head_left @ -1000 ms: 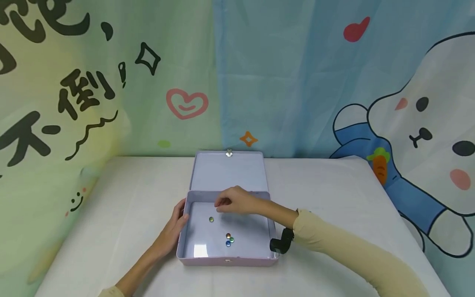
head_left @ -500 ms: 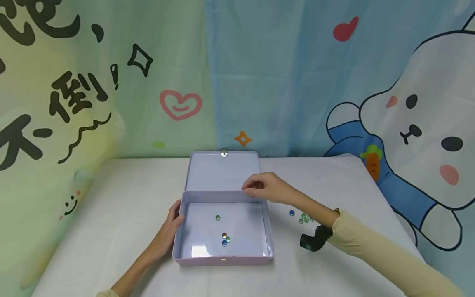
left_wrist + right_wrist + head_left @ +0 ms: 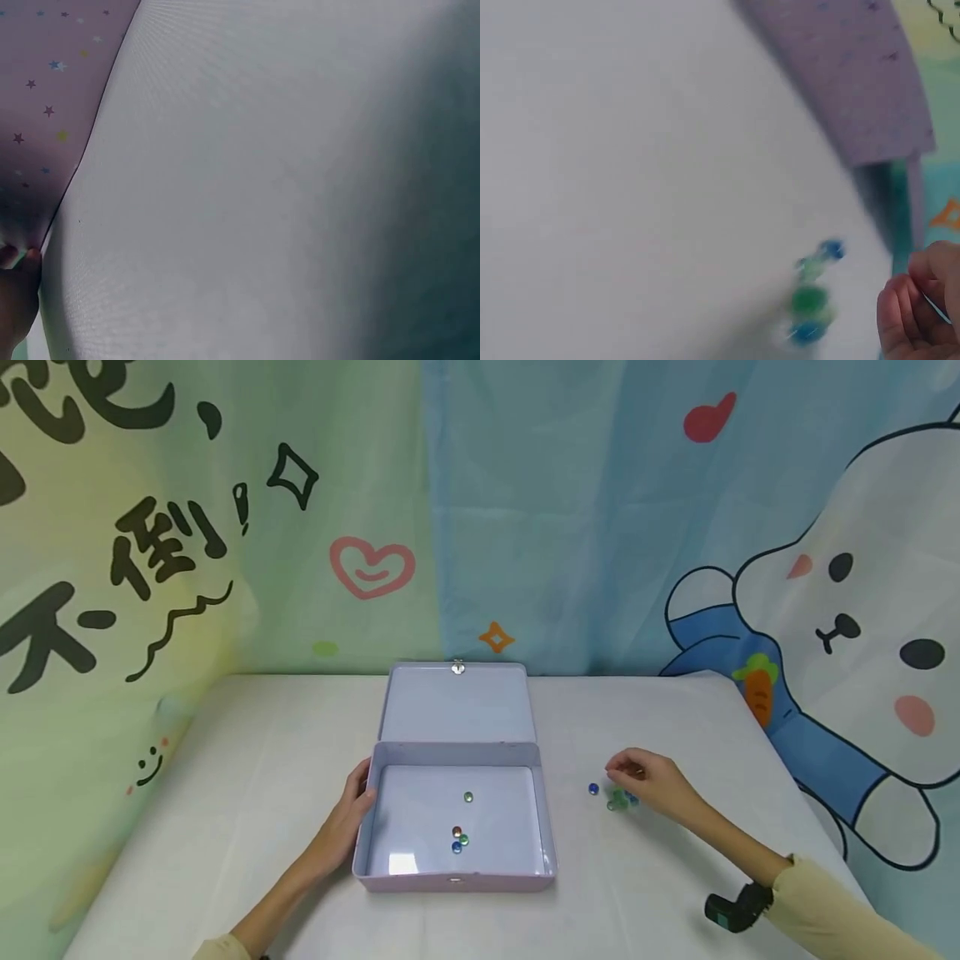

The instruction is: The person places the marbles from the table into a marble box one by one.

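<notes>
A lilac tin box (image 3: pixel 453 884) with stars printed on its outside stands on the table, its hinged lid (image 3: pixel 456 703) raised at the back. Several glass marbles lie inside: a green marble (image 3: pixel 468 797) alone, and a cluster with an orange-brown marble (image 3: pixel 457 832) and a blue marble (image 3: pixel 456 847). My left hand (image 3: pixel 347 822) grips the box's left wall, thumb at the rim. To the right of the box, my right hand (image 3: pixel 654 783) hovers with loosely bent fingers over several green marbles (image 3: pixel 618 802); I see nothing held in it. A blue marble (image 3: pixel 593 788) lies to their left.
A white cloth covers the table (image 3: pixel 262 752). Behind it hangs a printed curtain (image 3: pixel 525 518) that reaches the table's back edge. A small black camera (image 3: pixel 738 908) is worn on my right wrist.
My right hand has moved from over the box out to the marbles at the right. The lone green marble has rolled rightward inside the box. My left hand keeps its place.
</notes>
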The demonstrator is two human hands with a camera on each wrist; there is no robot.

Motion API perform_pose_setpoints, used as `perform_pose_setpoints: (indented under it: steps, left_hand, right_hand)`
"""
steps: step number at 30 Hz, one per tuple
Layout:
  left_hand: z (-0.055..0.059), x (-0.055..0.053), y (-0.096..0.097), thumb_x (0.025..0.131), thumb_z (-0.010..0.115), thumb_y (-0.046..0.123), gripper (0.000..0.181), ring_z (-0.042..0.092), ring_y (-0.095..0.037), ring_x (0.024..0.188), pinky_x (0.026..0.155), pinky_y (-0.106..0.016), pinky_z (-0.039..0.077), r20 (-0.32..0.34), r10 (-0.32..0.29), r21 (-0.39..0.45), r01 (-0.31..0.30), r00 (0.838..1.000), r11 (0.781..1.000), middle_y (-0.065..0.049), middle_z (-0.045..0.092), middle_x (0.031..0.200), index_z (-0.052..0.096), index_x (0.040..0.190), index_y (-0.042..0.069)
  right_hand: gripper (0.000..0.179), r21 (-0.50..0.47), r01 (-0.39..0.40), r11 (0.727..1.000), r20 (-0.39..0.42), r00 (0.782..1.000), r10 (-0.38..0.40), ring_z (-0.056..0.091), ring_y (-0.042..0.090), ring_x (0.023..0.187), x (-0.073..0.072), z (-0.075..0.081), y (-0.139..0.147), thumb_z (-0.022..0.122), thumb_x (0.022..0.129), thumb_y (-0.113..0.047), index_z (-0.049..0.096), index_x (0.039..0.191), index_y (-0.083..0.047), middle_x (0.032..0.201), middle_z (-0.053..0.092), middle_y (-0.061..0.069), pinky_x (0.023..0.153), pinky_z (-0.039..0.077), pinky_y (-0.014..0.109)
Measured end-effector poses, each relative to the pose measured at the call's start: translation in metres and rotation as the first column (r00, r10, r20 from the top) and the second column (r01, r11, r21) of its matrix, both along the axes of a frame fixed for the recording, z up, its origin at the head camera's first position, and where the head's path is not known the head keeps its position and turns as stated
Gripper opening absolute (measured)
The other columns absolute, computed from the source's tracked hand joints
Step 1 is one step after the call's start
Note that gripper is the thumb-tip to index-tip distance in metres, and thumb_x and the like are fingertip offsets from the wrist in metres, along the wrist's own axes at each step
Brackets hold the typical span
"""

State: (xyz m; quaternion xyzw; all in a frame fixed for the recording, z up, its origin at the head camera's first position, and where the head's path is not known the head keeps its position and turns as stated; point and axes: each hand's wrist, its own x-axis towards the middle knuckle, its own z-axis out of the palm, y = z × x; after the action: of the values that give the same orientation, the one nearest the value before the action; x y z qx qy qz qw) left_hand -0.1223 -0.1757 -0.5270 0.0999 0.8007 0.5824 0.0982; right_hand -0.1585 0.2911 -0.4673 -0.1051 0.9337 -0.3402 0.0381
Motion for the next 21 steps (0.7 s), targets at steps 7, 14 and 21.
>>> perform_pose_setpoints:
  steps: [7, 14, 21]
  left_hand:
    - [0.002, 0.0, 0.0, 0.104, 0.028, 0.034, 0.056, 0.018, -0.044, 0.147, 0.111, -0.067, 0.023, 0.009, 0.019, -0.008, -0.019, 1.0, 1.0, -0.017, 0.015, 0.162, 0.009, 0.155, 0.018]
    - [0.001, 0.0, 0.001, 0.104, 0.028, 0.035, 0.055, 0.021, -0.043, 0.146, 0.11, -0.067, 0.025, 0.016, 0.026, -0.015, -0.026, 1.0, 1.0, -0.016, 0.016, 0.161, 0.011, 0.155, 0.02]
    - [0.0, 0.0, 0.002, 0.104, 0.028, 0.035, 0.055, 0.021, -0.044, 0.146, 0.109, -0.068, 0.025, 0.008, 0.024, -0.017, -0.024, 1.0, 1.0, -0.016, 0.016, 0.161, 0.011, 0.154, 0.02]
  right_hand:
    - [0.011, 0.016, 0.083, 0.996, -0.076, 0.994, -0.081, 0.053, -0.005, 0.077, 0.028, -0.028, 0.028, 0.071, 0.086, -0.009, 0.067, 0.096, -0.006, 0.088, 0.068, 0.002, 0.071, 0.052, 0.018]
    - [0.015, 0.017, 0.046, 0.999, -0.225, 0.974, -0.041, 0.05, -0.008, 0.073, 0.036, -0.043, 0.031, 0.074, 0.078, 0.002, 0.067, 0.089, -0.004, 0.082, 0.064, 0.0, 0.064, 0.051, 0.018]
    - [0.013, 0.04, 0.075, 0.996, -0.202, 0.977, -0.066, 0.049, -0.007, 0.071, 0.035, -0.048, 0.033, 0.074, 0.078, 0.0, 0.067, 0.088, -0.005, 0.08, 0.063, 0.0, 0.063, 0.05, 0.018]
